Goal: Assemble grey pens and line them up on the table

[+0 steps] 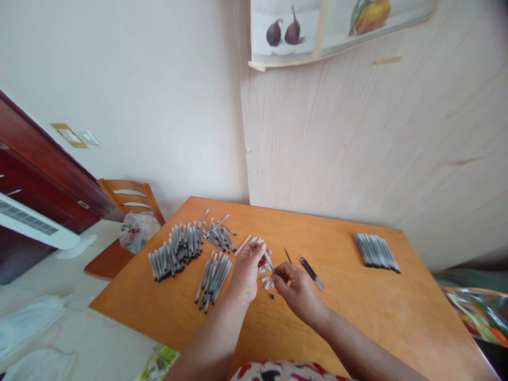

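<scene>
My left hand (249, 267) is closed around the upper part of a slim, pale pen barrel (269, 261) above the middle of the table. The fingers of my right hand (296, 286) pinch the barrel's lower end, so it slants between both hands. Below them lie small white pieces (268, 283) and a tiny black piece (272, 297). To the right of my hands rests a bundle of dark, thin pen refills (308, 269), with a single dark refill (287, 255) beside it. More pale barrels (243, 245) are partly hidden behind my left hand.
Translucent pens with black ends lie in a large pile (177, 248), a looser pile (219, 234) and a front pile (213, 278) on the left of the wooden table (337, 328). A neat row of pens (377, 252) lies at right. A wooden chair (129, 196) holds a plastic bag (138, 231).
</scene>
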`<state>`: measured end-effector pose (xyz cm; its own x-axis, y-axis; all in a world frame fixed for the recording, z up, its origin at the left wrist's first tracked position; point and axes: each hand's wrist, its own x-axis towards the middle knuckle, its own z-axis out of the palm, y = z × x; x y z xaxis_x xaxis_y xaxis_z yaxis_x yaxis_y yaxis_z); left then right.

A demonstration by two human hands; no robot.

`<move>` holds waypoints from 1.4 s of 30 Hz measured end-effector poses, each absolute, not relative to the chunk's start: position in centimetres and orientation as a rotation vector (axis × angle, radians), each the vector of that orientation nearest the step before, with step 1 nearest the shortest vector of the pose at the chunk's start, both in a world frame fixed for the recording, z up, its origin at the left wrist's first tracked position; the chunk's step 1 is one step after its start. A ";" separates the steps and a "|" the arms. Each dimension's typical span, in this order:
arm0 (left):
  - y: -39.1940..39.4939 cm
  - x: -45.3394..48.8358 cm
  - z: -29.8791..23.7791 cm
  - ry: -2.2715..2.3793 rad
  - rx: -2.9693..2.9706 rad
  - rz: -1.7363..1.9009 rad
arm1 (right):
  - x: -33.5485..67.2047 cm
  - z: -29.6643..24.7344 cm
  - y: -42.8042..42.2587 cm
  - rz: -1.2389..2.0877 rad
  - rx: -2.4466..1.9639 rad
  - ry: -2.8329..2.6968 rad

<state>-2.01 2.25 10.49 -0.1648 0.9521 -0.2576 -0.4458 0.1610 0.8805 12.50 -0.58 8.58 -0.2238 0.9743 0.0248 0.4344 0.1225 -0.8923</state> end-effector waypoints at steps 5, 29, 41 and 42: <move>2.2 -2.0 10.8 1.104 0.553 1.355 | 12.5 8.8 -0.6 1.187 -1.308 -1.642; 1.9 -2.7 11.7 1.007 0.499 1.342 | 12.9 9.8 -0.3 1.391 -1.246 -1.402; 1.4 -2.3 12.1 1.023 0.532 1.341 | 13.2 9.5 -0.6 1.483 -1.172 -1.407; 1.4 -2.3 12.0 1.034 0.526 1.356 | 13.2 9.6 -0.6 1.478 -1.167 -1.396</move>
